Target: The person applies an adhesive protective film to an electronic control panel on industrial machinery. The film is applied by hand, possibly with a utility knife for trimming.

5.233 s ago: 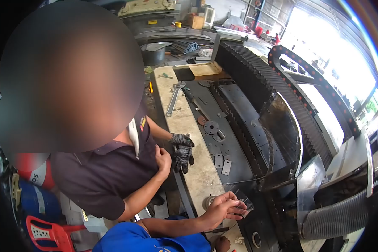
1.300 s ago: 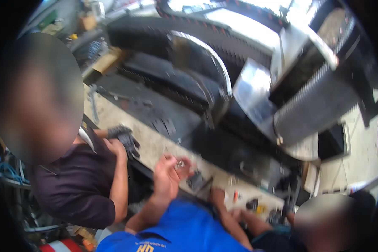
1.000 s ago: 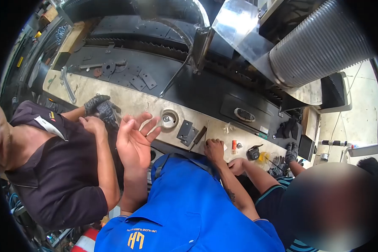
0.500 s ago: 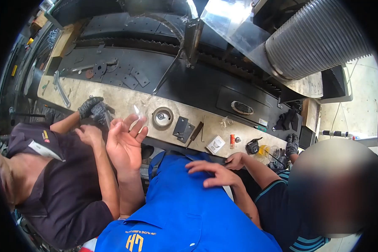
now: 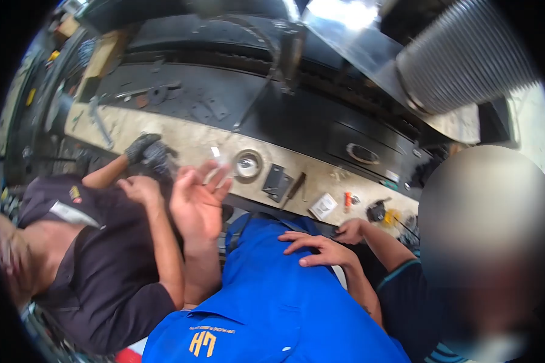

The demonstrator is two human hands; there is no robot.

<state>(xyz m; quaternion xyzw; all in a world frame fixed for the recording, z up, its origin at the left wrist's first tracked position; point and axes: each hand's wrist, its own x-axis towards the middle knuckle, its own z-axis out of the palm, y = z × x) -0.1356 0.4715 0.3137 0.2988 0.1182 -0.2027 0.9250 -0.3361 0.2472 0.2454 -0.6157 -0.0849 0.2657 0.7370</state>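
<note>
My left hand (image 5: 200, 206) is raised palm up beside the bench edge, fingers curled around a small see-through piece (image 5: 216, 156) that looks like clear plastic; its outline is blurred. On the front of my blue shirt lies my right hand (image 5: 321, 249), fingers spread and holding nothing. Just beyond my left hand, a round metal part (image 5: 247, 166) sits on the light bench strip (image 5: 191, 140). Dark drilled plates (image 5: 275, 183) and a narrow dark tool (image 5: 294, 190) lie to its right.
At left, a co-worker's gloved hand (image 5: 142, 147) is over the bench, their bare hand (image 5: 140, 189) nearby. Another person's hand (image 5: 350, 231) is at right. A white box (image 5: 324, 206), orange tube (image 5: 347, 201), wrench (image 5: 100, 123) and large ribbed hose (image 5: 463, 63) are around.
The whole view has shifted, so the bench, people and my hands appear farther right, with more blur. My hands keep nearly the same pose.
</note>
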